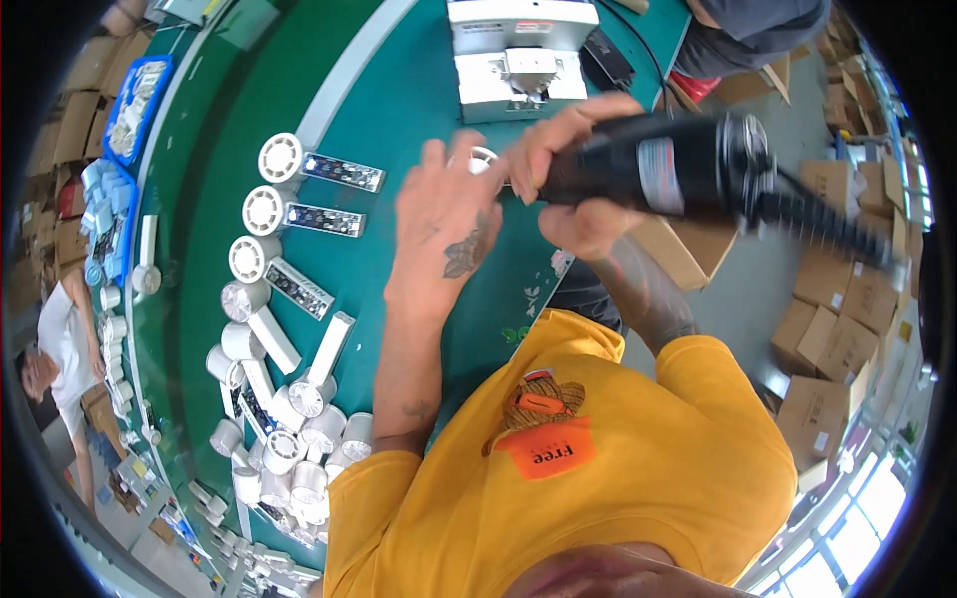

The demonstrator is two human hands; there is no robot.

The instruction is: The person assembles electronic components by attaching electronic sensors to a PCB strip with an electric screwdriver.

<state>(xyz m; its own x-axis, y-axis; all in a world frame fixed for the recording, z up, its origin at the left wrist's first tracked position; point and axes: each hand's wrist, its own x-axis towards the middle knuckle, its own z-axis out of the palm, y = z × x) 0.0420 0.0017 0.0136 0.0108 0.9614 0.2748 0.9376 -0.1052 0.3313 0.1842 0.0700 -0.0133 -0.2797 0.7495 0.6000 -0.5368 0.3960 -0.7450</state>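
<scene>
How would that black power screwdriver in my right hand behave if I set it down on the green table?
The screwdriver has a round barrel, so it would probably roll if laid flat. Its coiled cord looks springy and might tug it toward the edge. It fills the right hand, so it is likely fairly heavy. The table looks smooth, giving little grip.

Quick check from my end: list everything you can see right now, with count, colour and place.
Power screwdriver: one, black with a coiled cord, held above the table edge.
White round part: one, mostly hidden under the left hand.
White round-headed units: many, white, some with dark patterned panels, in a row and a pile along the table's left.
Table: one, green top.
Fixture: one, grey-white, far side of the table.
Blue trays: two, far left, holding small parts.
Cardboard boxes: many, brown, floor on the right.
Other people: one at far left, one at top right.
Left hand: pressing on the round part.
Right hand: gripping the screwdriver.
</scene>
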